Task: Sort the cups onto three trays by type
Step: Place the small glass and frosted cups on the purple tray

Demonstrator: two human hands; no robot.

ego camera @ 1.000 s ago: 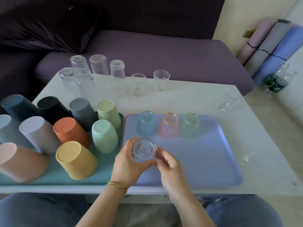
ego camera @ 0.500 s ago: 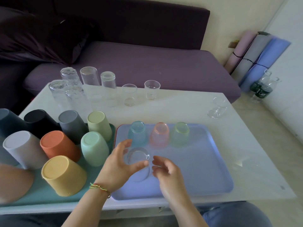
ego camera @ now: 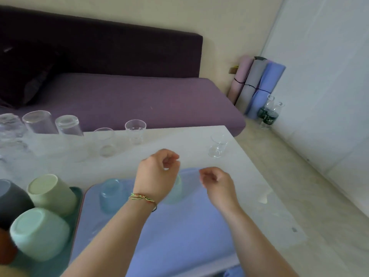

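both arms stretched forward from the bottom edge, bare forearms angled up and inward. left hand [ego camera: 157,172] raised, back toward the camera, fingers curled loosely inward with thumb and fingertips near each other, holding nothing. thin woven bracelet [ego camera: 142,198] in yellow, green and red round the left wrist. right hand [ego camera: 217,181] a bit lower and just to the side, apart from the left, also loosely curled, fingers bent toward the palm, empty. slight motion blur on both.
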